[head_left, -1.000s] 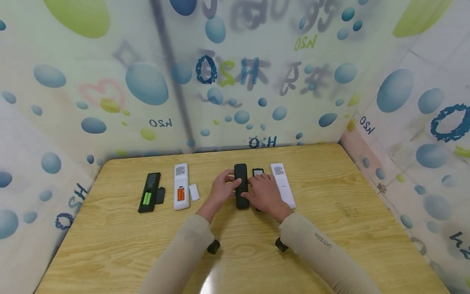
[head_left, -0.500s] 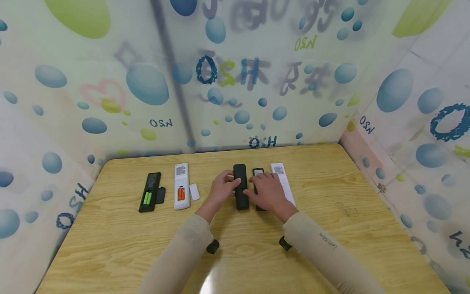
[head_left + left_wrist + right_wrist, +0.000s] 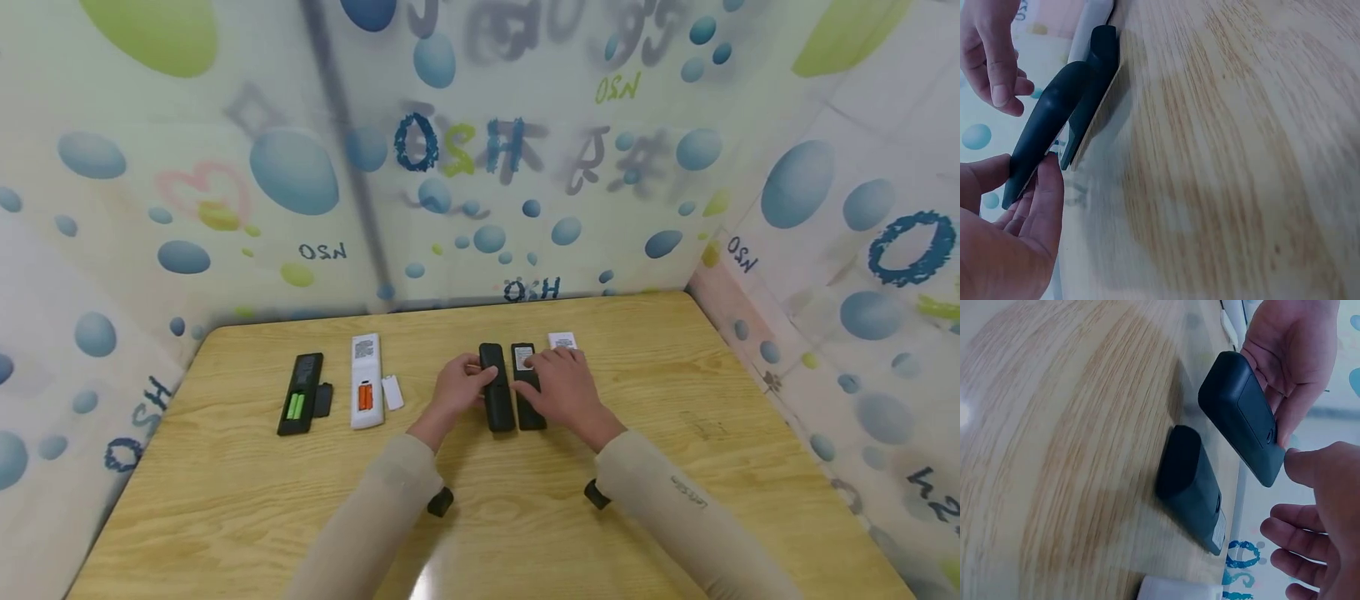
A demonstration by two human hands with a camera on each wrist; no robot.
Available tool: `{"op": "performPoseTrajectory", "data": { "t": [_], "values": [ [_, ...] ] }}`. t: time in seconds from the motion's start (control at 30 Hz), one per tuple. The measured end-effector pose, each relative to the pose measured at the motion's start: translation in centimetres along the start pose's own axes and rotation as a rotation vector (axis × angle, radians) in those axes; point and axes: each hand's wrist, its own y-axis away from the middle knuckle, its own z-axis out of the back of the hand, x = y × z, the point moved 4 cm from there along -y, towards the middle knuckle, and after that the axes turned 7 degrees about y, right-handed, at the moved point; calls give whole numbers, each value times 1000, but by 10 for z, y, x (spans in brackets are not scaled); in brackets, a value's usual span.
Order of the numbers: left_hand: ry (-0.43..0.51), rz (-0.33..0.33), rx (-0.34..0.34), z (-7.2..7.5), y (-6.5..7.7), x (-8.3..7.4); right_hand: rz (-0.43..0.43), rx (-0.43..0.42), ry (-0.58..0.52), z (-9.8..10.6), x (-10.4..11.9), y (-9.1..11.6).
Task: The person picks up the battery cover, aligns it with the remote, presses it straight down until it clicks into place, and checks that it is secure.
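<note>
My left hand [image 3: 457, 390] holds a black remote control [image 3: 498, 400] by its side, thumb on top and fingers beneath. In the right wrist view this remote [image 3: 1241, 412] is raised and tilted off the table, its back with the fitted battery cover showing. Close to its right, a second black remote control [image 3: 531, 412] lies back side up with a label near the top. Above that one hovers my right hand [image 3: 564, 385], fingers loosely bent and holding nothing, its thumb near the held remote. A white remote control [image 3: 562, 340] is mostly hidden behind my right hand.
To the left on the wooden table [image 3: 262, 517] lie a black remote control [image 3: 302, 392] with green batteries and a white remote control [image 3: 366, 367] with orange batteries. Beside them are their loose black cover [image 3: 323, 400] and white cover [image 3: 392, 392]. A patterned curtain [image 3: 450, 250] stands behind.
My right hand has drawn back to the right, away from the held remote, uncovering more of the second black remote. The held remote has moved slightly towards me and tilted.
</note>
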Motion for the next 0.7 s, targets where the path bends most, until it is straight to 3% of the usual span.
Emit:
{"op": "performPoseTrajectory", "data": {
  "t": [0.4,0.7],
  "values": [
    [-125,46,-47,-5,-4,1,-21,16,-2,-2,-10,2],
    [-185,42,-39,-6,-8,6,-8,12,-16,-3,-13,5]
  ]
}}
